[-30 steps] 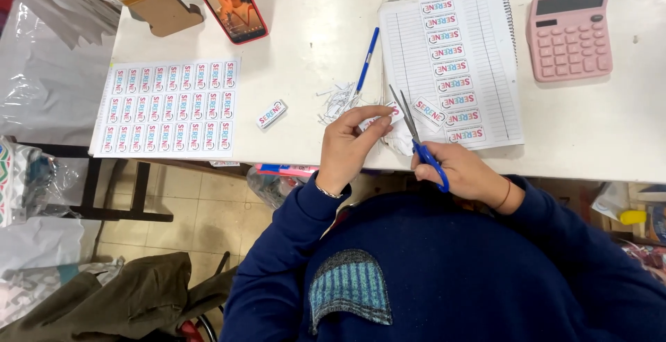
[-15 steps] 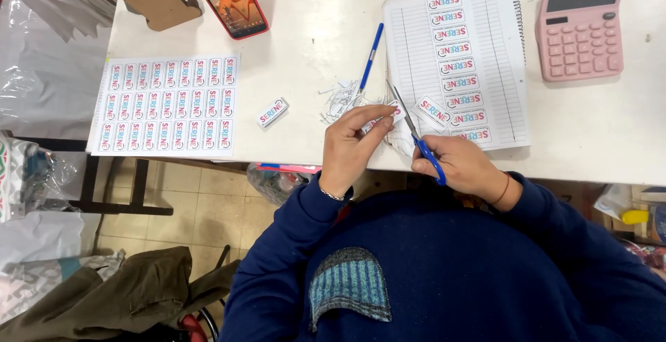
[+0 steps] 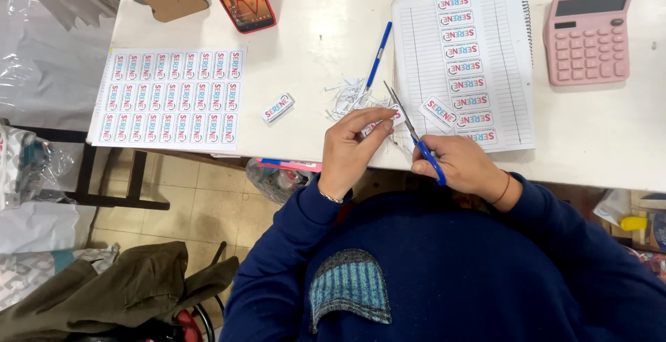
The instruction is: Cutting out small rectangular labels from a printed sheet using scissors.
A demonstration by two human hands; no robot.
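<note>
The small white printed paper label [image 3: 380, 121], pinched in the left hand [image 3: 350, 149], should stay taut while the right hand [image 3: 461, 167], gripping the blue-handled scissors [image 3: 415, 134], trims close along its edge at frame centre.

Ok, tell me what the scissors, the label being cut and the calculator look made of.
Scissors: bare grey metal blades, glossy blue handles, likely plastic.
Label: thin white printed paper, judging by the shreds beside it; possibly sticker stock.
Calculator: matte pink moulded plastic.
</note>
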